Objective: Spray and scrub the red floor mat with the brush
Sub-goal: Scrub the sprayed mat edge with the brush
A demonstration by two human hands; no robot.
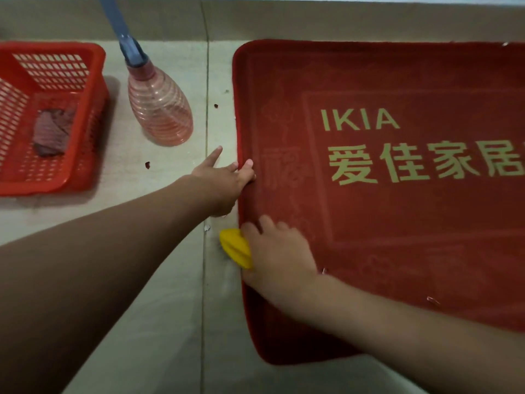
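While the red floor mat (397, 223) lies flat on the tiled floor (159, 308), its long axis runs left to right and passes out of view on the right. Its left short edge sits just beside a tile joint. Both hands work at that edge, so nearly the whole mat lies to their right.

The yellow brush (234, 245) rests at the lower part of this edge, partly over the mat and partly over bare floor. The right hand (278, 260) curls over the brush and grips it from above. The bristles are hidden beneath it.

Above it along the same edge, the left hand (227, 180) is spread. Some fingers press on the mat's border and one reaches out over the floor, apparently to pin the mat. Whether the thumb tucks under the border cannot be told.

By judgement, strokes must travel rightward, away from the pinning hand, and the right hand is the better placed.

A pink spray bottle (159, 109) stands upright on the floor left of the mat, nearer the left hand. Farther left, well apart, a red basket (93, 109) holds a folded cloth (52, 132).
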